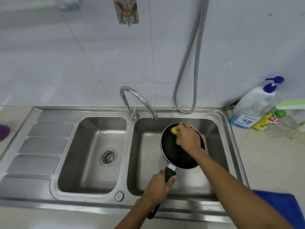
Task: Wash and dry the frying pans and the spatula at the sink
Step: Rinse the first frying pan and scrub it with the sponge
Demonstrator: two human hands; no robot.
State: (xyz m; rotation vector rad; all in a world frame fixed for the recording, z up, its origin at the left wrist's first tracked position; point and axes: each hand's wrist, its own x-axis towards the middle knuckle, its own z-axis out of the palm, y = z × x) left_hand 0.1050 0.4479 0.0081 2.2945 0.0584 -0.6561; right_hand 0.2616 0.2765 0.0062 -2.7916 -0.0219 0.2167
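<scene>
A black frying pan with a silver rim hangs over the right basin of the steel sink. My left hand grips its black handle near the pan's base. Inside the pan, at its far edge, my right hand presses a yellow sponge against the dark surface, fingers curled round it. The hand hides most of the sponge. No other pan and no spatula are in view.
The chrome tap arcs over the right basin, with no water visible. The left basin holds only its drain strainer. Soap bottles stand at the right. A blue cloth lies at the front right, a metal hose hangs on the wall.
</scene>
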